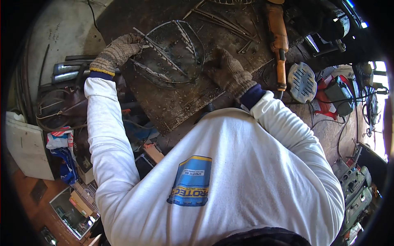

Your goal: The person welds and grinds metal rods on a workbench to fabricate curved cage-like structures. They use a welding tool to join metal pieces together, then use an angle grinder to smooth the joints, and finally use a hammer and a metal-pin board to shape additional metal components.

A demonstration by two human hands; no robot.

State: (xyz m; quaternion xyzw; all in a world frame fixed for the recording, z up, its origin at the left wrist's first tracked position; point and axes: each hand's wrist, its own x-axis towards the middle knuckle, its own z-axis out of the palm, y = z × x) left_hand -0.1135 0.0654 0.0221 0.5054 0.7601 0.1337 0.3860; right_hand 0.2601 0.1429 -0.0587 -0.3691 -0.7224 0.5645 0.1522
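Observation:
A round frame of thin metal rod (166, 56), with several rough bars across it, lies on the dark, worn metal work table (172, 110). My left hand (122, 48), in a brown knitted glove, has its fingers closed on the frame's left edge, where a bar end sticks out. My right hand (230, 74), gloved alike, rests on the table just right of the ring, fingers apart and holding nothing. Its fingertips are dark and hard to make out against the surface.
Several loose thin rods (223, 22) lie at the table's far side. An orange power tool (277, 37) lies along the right edge, near a slotted metal plate (302, 82). Further right is a green machine (340, 98) with cables. Metal tubes (67, 71) sit left of the table.

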